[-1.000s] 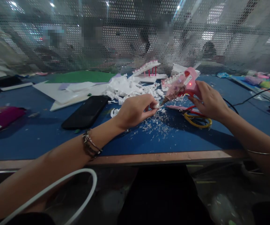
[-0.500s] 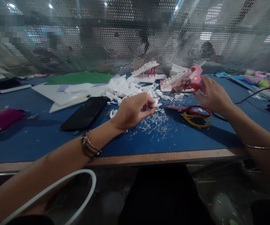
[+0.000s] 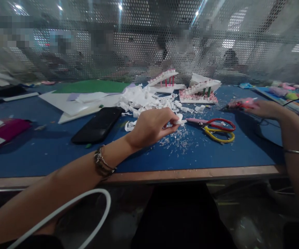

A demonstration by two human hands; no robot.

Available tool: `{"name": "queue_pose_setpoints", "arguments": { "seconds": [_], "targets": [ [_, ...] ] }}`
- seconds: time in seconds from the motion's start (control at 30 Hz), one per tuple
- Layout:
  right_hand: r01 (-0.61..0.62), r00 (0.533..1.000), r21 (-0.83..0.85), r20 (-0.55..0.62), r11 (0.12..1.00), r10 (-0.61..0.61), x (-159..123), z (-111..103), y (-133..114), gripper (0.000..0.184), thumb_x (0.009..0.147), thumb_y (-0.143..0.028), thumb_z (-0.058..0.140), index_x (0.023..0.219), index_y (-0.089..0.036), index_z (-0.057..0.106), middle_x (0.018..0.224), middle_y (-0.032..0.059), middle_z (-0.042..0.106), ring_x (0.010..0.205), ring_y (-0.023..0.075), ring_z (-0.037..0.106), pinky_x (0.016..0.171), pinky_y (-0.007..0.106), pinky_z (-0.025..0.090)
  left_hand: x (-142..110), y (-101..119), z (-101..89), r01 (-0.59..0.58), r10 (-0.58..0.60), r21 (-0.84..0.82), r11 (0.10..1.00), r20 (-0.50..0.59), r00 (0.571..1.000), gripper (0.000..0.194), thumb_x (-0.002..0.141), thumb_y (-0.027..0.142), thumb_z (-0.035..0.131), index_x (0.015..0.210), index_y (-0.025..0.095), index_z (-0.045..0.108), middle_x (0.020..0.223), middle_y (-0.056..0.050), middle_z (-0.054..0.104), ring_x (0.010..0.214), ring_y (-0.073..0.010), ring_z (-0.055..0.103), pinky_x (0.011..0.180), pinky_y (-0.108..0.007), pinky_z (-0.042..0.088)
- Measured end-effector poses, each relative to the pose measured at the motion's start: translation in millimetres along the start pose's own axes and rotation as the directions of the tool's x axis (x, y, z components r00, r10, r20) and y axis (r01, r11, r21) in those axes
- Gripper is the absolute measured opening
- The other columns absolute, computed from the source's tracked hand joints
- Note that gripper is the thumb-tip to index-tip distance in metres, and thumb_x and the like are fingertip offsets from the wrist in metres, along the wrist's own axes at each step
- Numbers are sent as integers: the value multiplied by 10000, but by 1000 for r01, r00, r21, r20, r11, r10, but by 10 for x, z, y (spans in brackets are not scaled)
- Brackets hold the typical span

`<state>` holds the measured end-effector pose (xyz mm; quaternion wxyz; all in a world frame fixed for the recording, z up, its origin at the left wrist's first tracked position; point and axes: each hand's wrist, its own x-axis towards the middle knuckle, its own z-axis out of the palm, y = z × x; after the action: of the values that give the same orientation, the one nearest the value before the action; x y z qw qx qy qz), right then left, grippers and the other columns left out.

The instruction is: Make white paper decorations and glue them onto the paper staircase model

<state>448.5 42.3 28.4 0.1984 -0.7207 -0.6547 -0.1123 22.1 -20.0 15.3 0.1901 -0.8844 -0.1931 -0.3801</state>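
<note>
Between the thumb and fingers of my left hand [image 3: 151, 127] is a small white piece [image 3: 179, 119], possibly foam or paper, pinched above the table. My right hand [image 3: 267, 108] is wrapped round a pink hot glue gun [image 3: 240, 103], low over the right side of the table. The gun is blurred, its nozzle points left and a red light glows on it. Scissors [image 3: 213, 128] with one red and one yellow handle lie between my hands. White shavings [image 3: 179, 141] are scattered below my left fingers.
A heap of white scraps [image 3: 141, 98] lies behind my left hand, near a black phone [image 3: 97, 125]. Two small stair models [image 3: 165, 80] stand at the back before a perforated metal screen [image 3: 133, 48]. Green sheet [image 3: 89, 86] lies back left; a magenta case [image 3: 8, 133] sits far left.
My right hand has carried the glue gun right and down, away from the stair models. My left hand, still pinching the white piece, has shifted slightly right in view.
</note>
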Motion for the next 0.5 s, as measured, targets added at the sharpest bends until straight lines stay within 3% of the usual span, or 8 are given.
{"name": "queue_pose_setpoints", "arguments": {
  "seconds": [0.1, 0.13, 0.2, 0.23, 0.3, 0.37, 0.5],
  "targets": [
    [-6, 989, -26, 147, 1000, 10, -10, 8, -2, 370, 471, -483, 750, 531, -138, 629, 446, 54, 555, 392, 78, 384, 469, 284, 249, -1, 29, 5, 3, -3, -27, 1000, -18, 1000, 90, 788, 221, 590, 815, 163, 527, 681, 22, 620, 537, -75, 560, 516, -204, 408],
    [-16, 991, -55, 132, 998, 23, -22, -10, -32, 403, 488, -520, 731, 573, -136, 646, 467, 66, 566, 396, 79, 372, 469, 288, 244, -4, 40, 9, 14, -16, -48, 999, -29, 999, 102, 781, 223, 602, 815, 163, 527, 676, 26, 615, 533, -71, 558, 513, -200, 408],
    [-13, 1000, -99, -12, 995, 12, -73, -81, -181, 424, 546, -535, 701, 694, -138, 667, 564, 95, 605, 437, 82, 360, 480, 293, 245, -10, 64, 19, 48, -53, -108, 993, -48, 997, 125, 766, 228, 623, 818, 167, 527, 652, 38, 599, 523, -63, 553, 510, -190, 412],
    [65, 984, -101, -160, 993, -81, -120, -130, -307, 349, 588, -478, 701, 713, -153, 668, 612, 93, 620, 470, 84, 383, 489, 286, 258, -13, 79, 24, 65, -73, -143, 988, -53, 996, 135, 760, 230, 632, 819, 170, 527, 637, 45, 590, 519, -59, 551, 512, -185, 415],
    [343, 892, 15, -317, 939, -321, -265, -247, -658, 222, 671, -379, 676, 741, -169, 662, 603, 61, 609, 505, 79, 450, 516, 251, 323, -13, 109, 32, 95, -111, -214, 972, -62, 992, 152, 748, 232, 648, 819, 177, 526, 620, 53, 583, 522, -53, 553, 522, -173, 426],
    [592, 762, 112, -402, 798, -508, -471, -373, -1083, 145, 750, -325, 618, 783, -187, 647, 651, 40, 615, 563, 77, 512, 571, 230, 376, -7, 135, 38, 130, -157, -278, 952, -77, 985, 157, 742, 240, 656, 805, 181, 525, 617, 54, 590, 518, -48, 552, 523, -164, 434],
    [812, 573, 214, -471, 543, -671, -873, -551, -1803, 85, 783, -259, 596, 803, -178, 608, 679, 9, 599, 592, 79, 529, 578, 229, 412, 14, 154, 42, 228, -274, -368, 902, -77, 959, 174, 736, 277, 663, 770, 174, 527, 604, 48, 593, 506, -45, 550, 499, -154, 432]
  ]
}}
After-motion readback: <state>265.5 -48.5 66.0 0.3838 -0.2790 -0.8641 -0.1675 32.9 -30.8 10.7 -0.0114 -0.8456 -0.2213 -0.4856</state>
